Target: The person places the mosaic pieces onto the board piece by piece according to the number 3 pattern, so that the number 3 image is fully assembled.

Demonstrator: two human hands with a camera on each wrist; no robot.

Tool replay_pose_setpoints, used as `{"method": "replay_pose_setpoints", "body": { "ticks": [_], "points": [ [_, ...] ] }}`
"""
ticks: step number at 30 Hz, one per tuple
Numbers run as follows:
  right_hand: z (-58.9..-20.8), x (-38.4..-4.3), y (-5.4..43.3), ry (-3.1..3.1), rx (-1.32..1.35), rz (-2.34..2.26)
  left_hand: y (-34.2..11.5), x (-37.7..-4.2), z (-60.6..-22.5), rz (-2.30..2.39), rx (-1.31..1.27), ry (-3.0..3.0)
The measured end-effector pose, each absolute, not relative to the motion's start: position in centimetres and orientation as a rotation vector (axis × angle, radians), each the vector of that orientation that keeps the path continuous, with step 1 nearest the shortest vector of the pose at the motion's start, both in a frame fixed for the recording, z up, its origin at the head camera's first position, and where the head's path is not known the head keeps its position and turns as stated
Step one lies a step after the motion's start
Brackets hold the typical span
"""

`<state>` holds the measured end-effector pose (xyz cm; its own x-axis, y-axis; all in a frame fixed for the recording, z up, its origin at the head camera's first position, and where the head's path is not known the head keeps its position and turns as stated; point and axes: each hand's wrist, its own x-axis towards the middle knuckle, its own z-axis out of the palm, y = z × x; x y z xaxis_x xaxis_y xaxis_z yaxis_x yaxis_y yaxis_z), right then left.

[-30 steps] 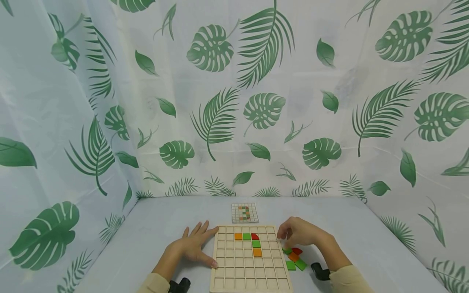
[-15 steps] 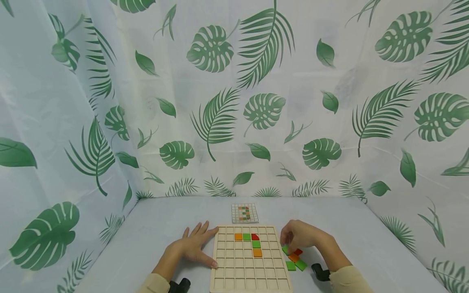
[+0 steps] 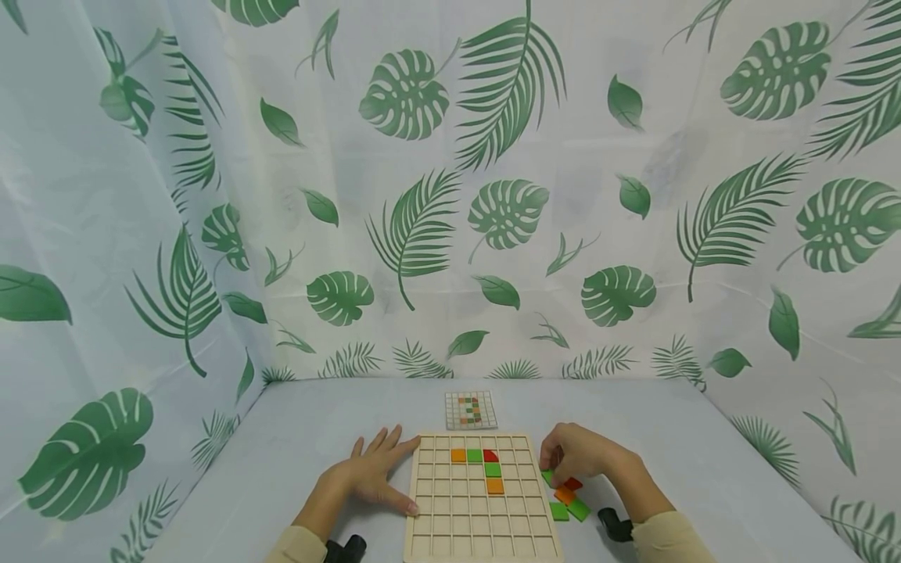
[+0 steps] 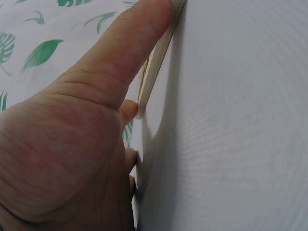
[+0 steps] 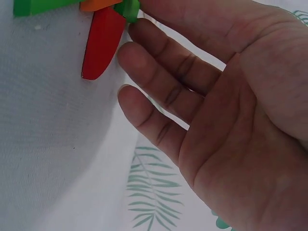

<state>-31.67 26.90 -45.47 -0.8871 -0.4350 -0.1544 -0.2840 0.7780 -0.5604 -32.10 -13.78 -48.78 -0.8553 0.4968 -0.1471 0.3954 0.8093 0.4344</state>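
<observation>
A wooden grid board (image 3: 457, 524) lies in front of me, with several coloured tiles set in its squares, among them a red rounded tile (image 3: 490, 456) and an orange tile (image 3: 495, 485). My left hand (image 3: 376, 473) spreads its fingers along the board's left edge; its thumb touches the board's side (image 4: 156, 67) in the left wrist view. Just beyond the right edge, my right hand (image 3: 577, 453) pinches a green tile (image 5: 127, 9) between thumb and fingertips. Under that hand, a loose red tile (image 5: 102, 43) and an orange tile (image 3: 565, 495) lie close together.
Two more green tiles, one of them a square tile (image 3: 559, 511), lie by the board's right edge. A small printed pattern card (image 3: 470, 410) lies behind the board. Leaf-printed curtains (image 3: 493, 234) surround the white table (image 3: 317, 414).
My right hand has moved slightly right, onto the loose tiles, and its fingers have taken hold of a green one, which has tilted. The left hand and board have stayed in place.
</observation>
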Motion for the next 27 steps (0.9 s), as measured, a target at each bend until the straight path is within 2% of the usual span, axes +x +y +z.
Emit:
{"method": "replay_pose_setpoints", "body": {
  "ticks": [17, 27],
  "points": [
    [-45.49, -31.74, 26.69, 2.749, -0.603, -0.818, -13.83, -32.16, -48.84, 0.576, 0.698, 2.74],
    [-45.11, -32.05, 26.78, 2.823, -0.789, -0.837, -13.82, -32.15, -48.78, 0.573, 0.693, 2.74]
  ]
}}
